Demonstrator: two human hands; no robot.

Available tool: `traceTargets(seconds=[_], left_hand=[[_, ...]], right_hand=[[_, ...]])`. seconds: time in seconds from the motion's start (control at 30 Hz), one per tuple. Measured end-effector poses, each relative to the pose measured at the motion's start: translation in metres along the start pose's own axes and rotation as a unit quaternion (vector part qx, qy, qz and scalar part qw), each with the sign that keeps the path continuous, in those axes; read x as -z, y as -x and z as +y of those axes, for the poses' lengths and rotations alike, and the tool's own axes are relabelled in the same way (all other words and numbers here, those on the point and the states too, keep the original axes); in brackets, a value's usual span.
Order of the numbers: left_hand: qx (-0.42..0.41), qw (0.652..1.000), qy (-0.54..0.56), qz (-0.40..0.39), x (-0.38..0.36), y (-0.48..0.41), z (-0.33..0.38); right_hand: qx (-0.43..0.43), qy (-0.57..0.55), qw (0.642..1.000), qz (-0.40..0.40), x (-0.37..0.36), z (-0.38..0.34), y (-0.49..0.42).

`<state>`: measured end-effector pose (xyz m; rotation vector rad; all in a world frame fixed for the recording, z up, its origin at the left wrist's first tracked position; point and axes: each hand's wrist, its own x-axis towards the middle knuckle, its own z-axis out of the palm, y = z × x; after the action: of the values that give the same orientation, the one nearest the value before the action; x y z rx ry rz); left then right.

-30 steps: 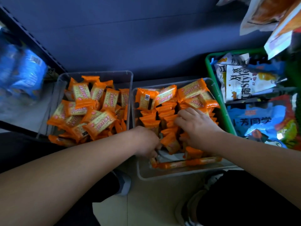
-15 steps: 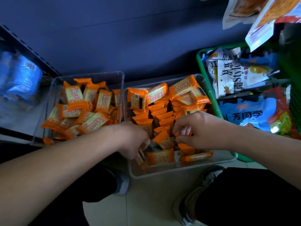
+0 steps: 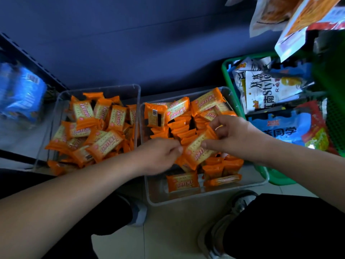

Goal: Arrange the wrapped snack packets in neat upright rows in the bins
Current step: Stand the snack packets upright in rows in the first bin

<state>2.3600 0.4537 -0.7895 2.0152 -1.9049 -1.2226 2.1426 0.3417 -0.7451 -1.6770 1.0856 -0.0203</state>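
Two clear plastic bins stand side by side on the floor. The left bin (image 3: 61, 98) holds a loose heap of orange cracker packets (image 3: 104, 141). In the right bin (image 3: 205, 200), several packets stand upright in rows (image 3: 183, 131), with a few lying flat on top at the back and at the front (image 3: 182, 182). My left hand (image 3: 158, 156) and my right hand (image 3: 231, 135) both pinch one orange packet (image 3: 197, 150), held tilted above the middle of the right bin.
A green basket (image 3: 226, 71) full of large snack bags stands right of the bins. More bags hang at the top right (image 3: 291, 17). A blue pack (image 3: 22, 94) lies on a dark shelf at left. My knees and shoes flank the tiled floor below.
Both hands have risen out of the packets in the right bin. They now hold one packet between them above the rows. A packet lies flat at the bin's front.
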Motion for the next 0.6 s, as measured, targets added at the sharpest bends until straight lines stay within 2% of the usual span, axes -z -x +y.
traceTargets(seconds=[0.07, 0.1, 0.23, 0.33, 0.43, 0.53, 0.6], left_hand=[[0.008, 0.983, -0.163, -0.085, -0.017, -0.003, -0.007], [0.017, 0.971, -0.202, -0.126, -0.025, -0.003, -0.009], [0.032, 0.953, -0.21, -0.215, -0.045, -0.011, -0.007], [0.047, 0.955, -0.181, -0.23, -0.046, -0.02, -0.008], [0.029, 0.955, -0.212, -0.205, -0.06, -0.022, -0.008], [0.027, 0.95, -0.24, -0.199, -0.076, -0.022, -0.01], [0.058, 0.953, -0.203, -0.218, -0.072, -0.023, -0.007]], right_hand=[[0.028, 0.073, 0.997, 0.026, 0.005, 0.004, 0.003], [0.04, 0.091, 0.995, 0.03, 0.007, 0.005, 0.005], [0.054, 0.105, 0.993, 0.02, 0.009, 0.011, 0.011], [0.03, 0.015, 0.999, 0.002, 0.01, 0.011, 0.014], [-0.007, -0.051, 0.999, -0.017, 0.013, 0.011, 0.015], [-0.032, -0.074, 0.997, -0.016, 0.015, 0.011, 0.013], [-0.038, -0.071, 0.997, -0.006, 0.016, 0.009, 0.013]])
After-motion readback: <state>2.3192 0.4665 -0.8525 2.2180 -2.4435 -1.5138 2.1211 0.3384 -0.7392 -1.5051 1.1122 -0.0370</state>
